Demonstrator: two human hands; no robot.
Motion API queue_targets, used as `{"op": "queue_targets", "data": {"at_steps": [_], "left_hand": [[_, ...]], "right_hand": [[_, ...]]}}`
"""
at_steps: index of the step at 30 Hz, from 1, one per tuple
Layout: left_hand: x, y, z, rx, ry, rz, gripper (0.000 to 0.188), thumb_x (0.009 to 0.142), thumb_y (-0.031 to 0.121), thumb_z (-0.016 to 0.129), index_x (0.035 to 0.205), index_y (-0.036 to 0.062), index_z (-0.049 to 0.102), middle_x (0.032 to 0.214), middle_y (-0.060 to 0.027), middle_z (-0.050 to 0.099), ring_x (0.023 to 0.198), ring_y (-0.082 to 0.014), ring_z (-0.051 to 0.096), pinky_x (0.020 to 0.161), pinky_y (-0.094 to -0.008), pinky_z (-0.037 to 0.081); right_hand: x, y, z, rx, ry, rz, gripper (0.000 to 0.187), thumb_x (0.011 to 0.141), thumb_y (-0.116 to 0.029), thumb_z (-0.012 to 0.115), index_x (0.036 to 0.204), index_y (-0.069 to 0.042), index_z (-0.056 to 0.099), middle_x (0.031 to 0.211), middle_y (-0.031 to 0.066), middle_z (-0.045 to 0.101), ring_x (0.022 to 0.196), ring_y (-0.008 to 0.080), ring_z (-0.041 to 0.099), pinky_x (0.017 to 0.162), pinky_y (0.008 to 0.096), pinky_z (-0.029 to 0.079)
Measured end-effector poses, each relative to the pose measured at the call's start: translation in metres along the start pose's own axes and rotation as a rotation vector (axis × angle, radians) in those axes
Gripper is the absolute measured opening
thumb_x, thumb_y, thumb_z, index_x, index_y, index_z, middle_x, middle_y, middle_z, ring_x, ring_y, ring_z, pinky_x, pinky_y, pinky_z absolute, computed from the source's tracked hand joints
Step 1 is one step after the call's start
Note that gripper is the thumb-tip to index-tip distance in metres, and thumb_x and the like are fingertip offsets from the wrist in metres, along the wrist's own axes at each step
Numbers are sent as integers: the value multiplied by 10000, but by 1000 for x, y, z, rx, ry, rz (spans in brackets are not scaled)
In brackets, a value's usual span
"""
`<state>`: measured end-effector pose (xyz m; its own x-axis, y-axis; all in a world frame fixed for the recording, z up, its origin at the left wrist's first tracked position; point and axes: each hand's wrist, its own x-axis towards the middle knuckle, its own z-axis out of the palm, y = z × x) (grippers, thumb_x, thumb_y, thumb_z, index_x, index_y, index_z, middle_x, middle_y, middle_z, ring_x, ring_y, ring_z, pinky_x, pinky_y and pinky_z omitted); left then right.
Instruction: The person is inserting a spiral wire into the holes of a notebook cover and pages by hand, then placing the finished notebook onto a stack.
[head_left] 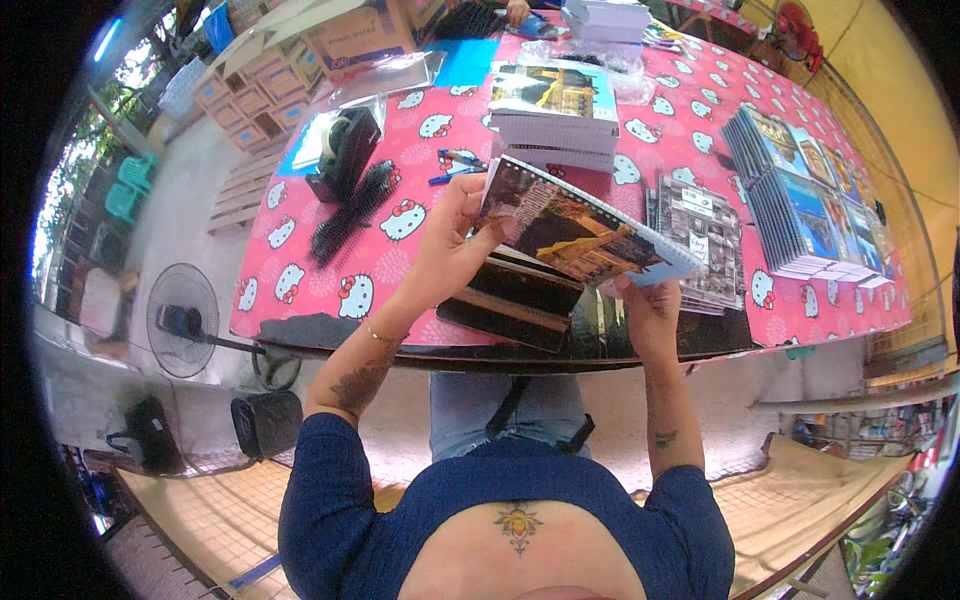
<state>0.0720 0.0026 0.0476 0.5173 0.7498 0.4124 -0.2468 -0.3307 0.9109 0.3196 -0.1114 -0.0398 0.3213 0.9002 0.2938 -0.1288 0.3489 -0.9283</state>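
My left hand (460, 235) pinches the left edge of a notebook (590, 225) with a photo cover and a row of holes along its upper edge. At its lower right corner my right hand (652, 300) is closed on the same notebook, so both hold it tilted above the table's near edge. Under it lies a dark flat device with brown metal bars (510, 300), partly hidden. Just beyond stands a stack of notebooks with a yellow-and-blue photo cover (555, 100). Notebooks with grey patterned covers (700, 235) lie right of my right hand.
Black binding coils (355, 210) and a black tape dispenser (345, 150) lie left on the pink patterned tablecloth (290, 285). Pens (460, 163) are near the middle. Bound notebooks (790, 210) are stacked at right. Cardboard boxes (350, 40) and a fan (182, 318) stand left. Another person's hand (517, 12) shows at the far side.
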Motion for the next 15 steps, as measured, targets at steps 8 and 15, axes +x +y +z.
{"op": "queue_targets", "data": {"at_steps": [8, 15], "left_hand": [[-23, 8, 4, 787, 387, 285, 623, 783, -61, 651, 1353, 26, 416, 1319, -179, 524, 1311, -252, 465, 1120, -461, 323], [-72, 0, 22, 1597, 207, 222, 558, 785, 157, 618, 1340, 152, 560, 1504, -183, 395, 1426, -422, 285, 1155, -610, 14]], "right_hand": [[-12, 12, 23, -90, -43, 93, 308, 892, -24, 665, 1172, -19, 536, 1092, 51, 602, 1004, 158, 564, 900, 317, 456], [-14, 28, 59, -345, -142, -10, 687, 889, -195, 698, 1428, 9, 325, 1371, 198, 478, 1303, 291, 440, 1106, 406, 312]]}}
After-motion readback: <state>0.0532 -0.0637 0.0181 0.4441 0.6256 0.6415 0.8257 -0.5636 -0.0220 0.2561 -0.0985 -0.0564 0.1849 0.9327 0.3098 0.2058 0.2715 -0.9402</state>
